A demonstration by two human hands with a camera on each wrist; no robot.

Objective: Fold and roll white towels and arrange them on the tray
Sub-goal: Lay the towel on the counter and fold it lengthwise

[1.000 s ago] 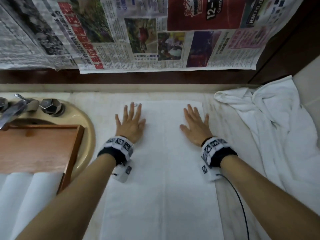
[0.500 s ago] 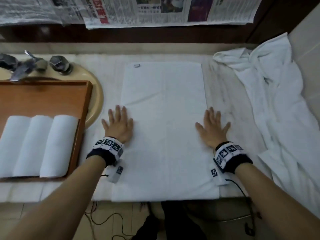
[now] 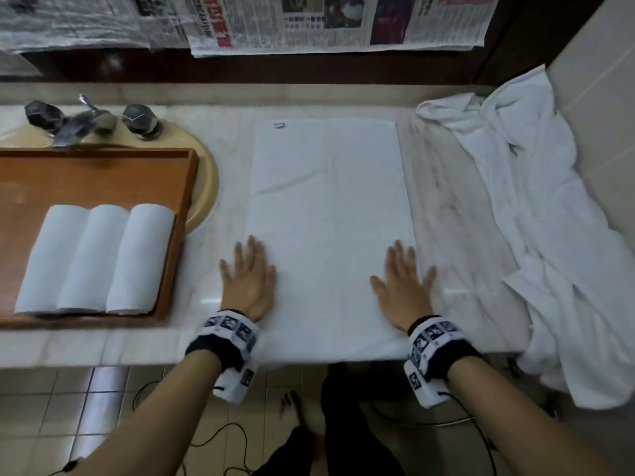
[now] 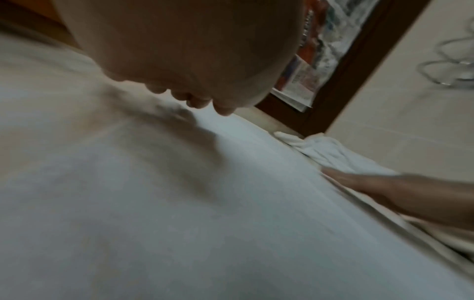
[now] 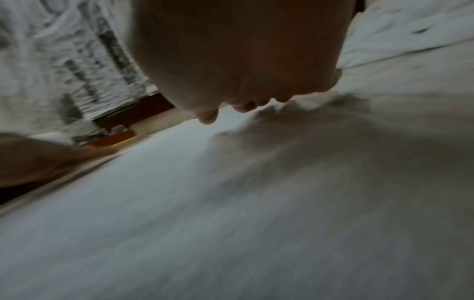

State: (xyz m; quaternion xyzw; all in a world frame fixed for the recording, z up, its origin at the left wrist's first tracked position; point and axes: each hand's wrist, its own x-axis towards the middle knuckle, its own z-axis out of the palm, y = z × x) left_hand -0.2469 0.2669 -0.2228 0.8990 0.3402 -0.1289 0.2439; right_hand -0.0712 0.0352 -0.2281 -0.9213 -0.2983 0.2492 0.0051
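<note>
A white towel (image 3: 328, 235) lies flat and lengthwise on the pale marble counter (image 3: 453, 214), its near edge at the counter's near lip and its far end, with a small tag at the far left corner, near the back ledge. The left hand (image 3: 249, 281) lies palm down over the towel's near left edge, fingers straight and slightly spread, partly on the counter beside it. The right hand (image 3: 403, 286) lies palm down on the near right edge, fingers likewise straight and a little apart (both wrist views are blurred and show only the undersides of the palms above white cloth). To the left, a wooden tray (image 3: 103, 173) sits over the sink and holds three rolled towels (image 3: 99, 259) side by side at its near end, touching one another. A crumpled heap of white cloth (image 3: 536, 214) is piled at the right, spilling over the counter's near edge. Newspaper sheets (image 3: 309, 22) hang along the far wall.
</note>
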